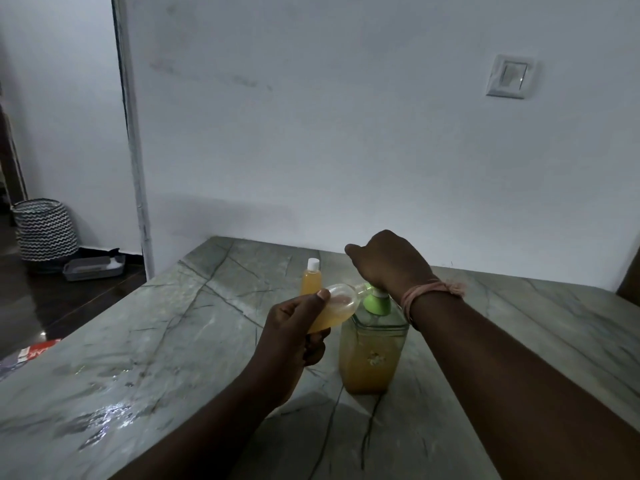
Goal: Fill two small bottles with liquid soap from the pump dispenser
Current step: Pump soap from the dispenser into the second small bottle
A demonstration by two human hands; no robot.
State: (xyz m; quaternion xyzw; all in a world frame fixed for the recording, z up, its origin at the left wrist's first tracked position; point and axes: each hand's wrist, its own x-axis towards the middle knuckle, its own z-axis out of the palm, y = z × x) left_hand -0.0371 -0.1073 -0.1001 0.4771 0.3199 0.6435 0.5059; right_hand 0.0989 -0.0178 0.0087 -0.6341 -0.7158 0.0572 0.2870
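A clear square pump dispenser (pixel 372 355) with a green collar stands on the marble table (pixel 173 341), holding orange soap. My right hand (pixel 389 261) rests on top of its pump head and hides it. My left hand (pixel 294 327) holds a small clear bottle (pixel 337 304) tilted on its side, uncapped, its mouth at the pump's spout under my right hand. This bottle is partly filled with orange soap. A second small bottle (pixel 311 277) with a white cap stands upright behind, filled with orange soap.
A white wall with a light switch (pixel 510 76) rises just behind the table. To the left, on the dark floor, stand a zigzag-patterned basket (pixel 45 230) and a grey tray (pixel 93 268). A red printed item (pixel 34 351) lies at the table's left edge.
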